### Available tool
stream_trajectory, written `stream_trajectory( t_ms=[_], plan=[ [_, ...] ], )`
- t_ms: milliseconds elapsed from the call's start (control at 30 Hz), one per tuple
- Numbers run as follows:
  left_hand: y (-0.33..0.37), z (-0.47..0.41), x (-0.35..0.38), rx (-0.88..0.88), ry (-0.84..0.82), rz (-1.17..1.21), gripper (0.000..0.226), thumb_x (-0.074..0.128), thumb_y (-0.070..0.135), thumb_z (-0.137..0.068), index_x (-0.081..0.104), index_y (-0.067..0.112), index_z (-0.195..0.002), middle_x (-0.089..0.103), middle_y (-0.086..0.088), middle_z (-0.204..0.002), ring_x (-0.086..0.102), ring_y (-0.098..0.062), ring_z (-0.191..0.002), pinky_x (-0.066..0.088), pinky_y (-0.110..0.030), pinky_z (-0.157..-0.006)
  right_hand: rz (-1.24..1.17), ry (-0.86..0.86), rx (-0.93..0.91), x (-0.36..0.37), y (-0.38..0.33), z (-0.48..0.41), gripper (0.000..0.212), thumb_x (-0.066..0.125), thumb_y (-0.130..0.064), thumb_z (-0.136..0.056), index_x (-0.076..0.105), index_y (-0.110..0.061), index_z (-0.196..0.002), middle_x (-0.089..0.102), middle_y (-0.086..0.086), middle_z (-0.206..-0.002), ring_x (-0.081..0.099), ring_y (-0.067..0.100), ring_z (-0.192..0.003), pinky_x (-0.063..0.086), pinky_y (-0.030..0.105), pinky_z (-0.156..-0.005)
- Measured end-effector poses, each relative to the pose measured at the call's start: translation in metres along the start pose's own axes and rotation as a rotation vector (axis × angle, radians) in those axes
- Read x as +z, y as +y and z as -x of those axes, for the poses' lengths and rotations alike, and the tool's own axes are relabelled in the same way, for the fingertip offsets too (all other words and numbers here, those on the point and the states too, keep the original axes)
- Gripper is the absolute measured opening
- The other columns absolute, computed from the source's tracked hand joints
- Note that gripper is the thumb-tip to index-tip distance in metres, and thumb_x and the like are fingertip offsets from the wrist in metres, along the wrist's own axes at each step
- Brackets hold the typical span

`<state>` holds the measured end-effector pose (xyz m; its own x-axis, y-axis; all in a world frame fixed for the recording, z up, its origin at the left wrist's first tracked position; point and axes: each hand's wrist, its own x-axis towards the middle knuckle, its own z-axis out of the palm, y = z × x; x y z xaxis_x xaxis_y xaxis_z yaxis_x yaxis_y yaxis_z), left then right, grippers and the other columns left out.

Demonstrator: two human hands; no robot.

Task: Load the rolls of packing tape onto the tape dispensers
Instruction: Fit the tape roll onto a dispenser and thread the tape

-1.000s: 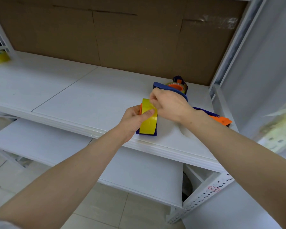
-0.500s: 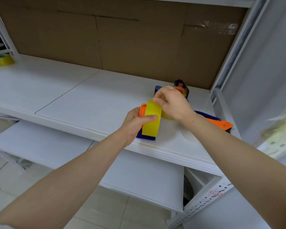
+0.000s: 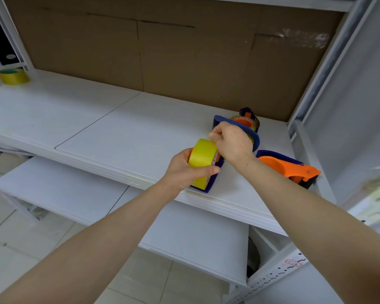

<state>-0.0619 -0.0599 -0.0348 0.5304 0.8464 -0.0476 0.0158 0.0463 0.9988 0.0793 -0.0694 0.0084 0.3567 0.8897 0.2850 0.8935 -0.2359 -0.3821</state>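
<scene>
While the left hand clamps the yellow tape roll in its dispenser, right-hand fingers pinch its top edge.

Tape roll near shelf front edge, two dispensers behind and right, spare roll far left

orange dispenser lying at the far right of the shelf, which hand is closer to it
Right. The right hand is just left of the orange dispenser, apart from it; the left hand is farther left, holding the yellow tape roll.
</scene>
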Motion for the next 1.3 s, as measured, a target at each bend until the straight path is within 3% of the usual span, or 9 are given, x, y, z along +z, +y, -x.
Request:
stream_trajectory(
  t_ms=[267, 433, 600, 733, 833, 933, 1100, 1200, 1300],
  plan=[
    [0.006, -0.002, -0.005, -0.011, -0.004, 0.046, 0.014, 0.075, 0.018, -0.078, 0.067, 0.018, -0.09, 0.069, 0.003, -0.08, 0.065, 0.002, -0.061, 0.051, -0.013, -0.054, -0.017, 0.192, -0.183, -0.02, -0.016, -0.006, 0.023, 0.045, -0.029, -0.097, 0.056, -0.011, -0.106, 0.063, 0.008, -0.106, 0.058, 0.027, -0.096, 0.043, 0.036, -0.071],
    [0.003, 0.0, -0.009, -0.008, 0.012, 0.055, 0.014, 0.076, 0.016, -0.076, 0.066, 0.018, -0.085, 0.07, 0.01, -0.066, 0.064, 0.004, -0.055, 0.049, -0.012, -0.05, -0.167, 0.063, 0.05, -0.011, 0.004, -0.02, 0.021, 0.049, -0.028, -0.095, 0.061, -0.011, -0.098, 0.065, 0.006, -0.091, 0.061, 0.027, -0.091, 0.05, 0.039, -0.075],
    [0.0, 0.003, -0.012, -0.017, -0.025, 0.002, 0.036, 0.078, 0.012, -0.073, 0.065, 0.009, -0.106, 0.069, 0.002, -0.085, 0.066, 0.0, -0.065, 0.053, -0.015, -0.057, -0.22, 0.047, 0.116, -0.006, 0.01, -0.025, 0.02, 0.051, -0.023, -0.095, 0.064, -0.009, -0.098, 0.065, 0.009, -0.093, 0.061, 0.026, -0.092, 0.048, 0.036, -0.076],
    [0.0, 0.0, -0.02, -0.011, 0.023, 0.039, 0.016, 0.076, 0.017, -0.075, 0.069, 0.015, -0.089, 0.071, 0.005, -0.076, 0.067, -0.005, -0.066, 0.052, -0.016, -0.058, -0.373, 0.247, 0.008, -0.025, -0.009, -0.035, 0.021, 0.051, -0.023, -0.093, 0.062, -0.007, -0.101, 0.059, 0.002, -0.089, 0.055, 0.017, -0.084, 0.047, 0.035, -0.077],
    [0.003, -0.004, -0.024, -0.025, 0.028, 0.008, 0.008, 0.073, 0.026, -0.078, 0.069, 0.019, -0.079, 0.071, 0.005, -0.075, 0.066, -0.003, -0.064, 0.052, -0.015, -0.057, -0.338, 0.232, -0.007, -0.039, -0.011, -0.046, 0.019, 0.053, -0.021, -0.092, 0.063, -0.006, -0.099, 0.059, 0.003, -0.09, 0.056, 0.019, -0.085, 0.047, 0.035, -0.077],
    [0.002, -0.002, -0.026, -0.022, 0.034, 0.016, 0.013, 0.07, 0.031, -0.08, 0.068, 0.019, -0.082, 0.07, 0.002, -0.08, 0.066, -0.008, -0.07, 0.053, -0.018, -0.061, -0.283, 0.146, 0.081, -0.031, 0.004, -0.05, 0.018, 0.055, -0.023, -0.09, 0.065, -0.007, -0.092, 0.064, 0.008, -0.092, 0.059, 0.025, -0.09, 0.05, 0.038, -0.08],
    [0.0, -0.004, -0.035, -0.077, 0.058, 0.081, 0.032, 0.072, 0.038, -0.071, 0.068, 0.011, -0.087, 0.069, -0.004, -0.082, 0.065, -0.017, -0.075, 0.052, -0.024, -0.067, -0.249, 0.02, 0.253, -0.006, 0.025, -0.042, 0.034, 0.055, -0.021, -0.089, 0.049, -0.015, -0.057, 0.048, 0.003, -0.059, 0.052, 0.027, -0.075, 0.039, 0.032, -0.064],
    [-0.001, -0.007, -0.041, -0.116, 0.116, 0.041, 0.052, 0.069, 0.045, -0.076, 0.067, -0.001, -0.1, 0.071, -0.014, -0.09, 0.067, -0.027, -0.082, 0.055, -0.033, -0.076, -0.274, -0.023, 0.315, 0.003, 0.031, -0.036, 0.024, 0.056, -0.018, -0.087, 0.062, -0.007, -0.067, 0.066, 0.016, -0.082, 0.063, 0.035, -0.082, 0.05, 0.036, -0.071],
    [0.003, -0.012, -0.046, -0.182, 0.095, -0.031, 0.073, 0.072, 0.059, -0.061, 0.065, 0.006, -0.111, 0.071, -0.013, -0.102, 0.068, -0.029, -0.093, 0.056, -0.04, -0.086, -0.315, -0.049, 0.369, 0.006, 0.035, -0.035, 0.022, 0.055, -0.018, -0.088, 0.06, -0.008, -0.069, 0.067, 0.013, -0.094, 0.066, 0.034, -0.081, 0.057, 0.041, -0.075]
  ],
)
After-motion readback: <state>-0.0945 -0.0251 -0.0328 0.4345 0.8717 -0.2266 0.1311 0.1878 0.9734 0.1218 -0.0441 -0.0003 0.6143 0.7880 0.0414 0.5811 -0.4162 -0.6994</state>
